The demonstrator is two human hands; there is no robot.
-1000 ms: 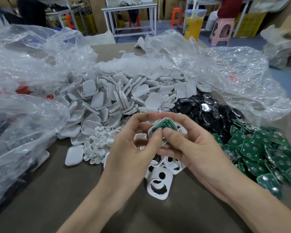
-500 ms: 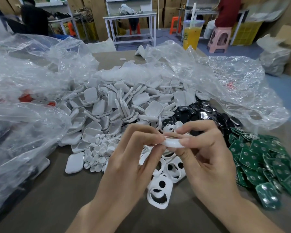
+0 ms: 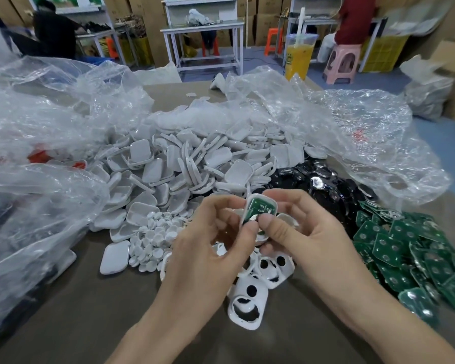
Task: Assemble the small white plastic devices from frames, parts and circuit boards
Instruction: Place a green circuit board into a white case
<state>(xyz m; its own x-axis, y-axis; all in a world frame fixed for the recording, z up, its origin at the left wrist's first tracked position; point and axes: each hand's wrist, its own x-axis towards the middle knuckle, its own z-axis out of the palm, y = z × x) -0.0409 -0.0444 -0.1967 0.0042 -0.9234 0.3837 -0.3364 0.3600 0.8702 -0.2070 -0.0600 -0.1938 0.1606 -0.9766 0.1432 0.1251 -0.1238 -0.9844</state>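
Pinching white frame point(image 3: 259, 210) between both hands' fingers: left hand point(image 3: 210, 248), right hand point(image 3: 307, 237); green circuit board seated inside, face up.

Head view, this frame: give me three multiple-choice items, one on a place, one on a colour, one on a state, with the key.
1. Where on the table does the pile of loose green circuit boards lie?
A. right side
B. left side
C. far edge

2. What colour is the board seated in the held white frame?
A. red
B. green
C. black

3. How is that frame held?
A. lying untouched
B. in one hand only
C. pinched by both hands

Key: 1 A, the pile lies beyond the right hand. 2 B, green shows inside the white rim. 3 C, the left hand and the right hand both pinch it.
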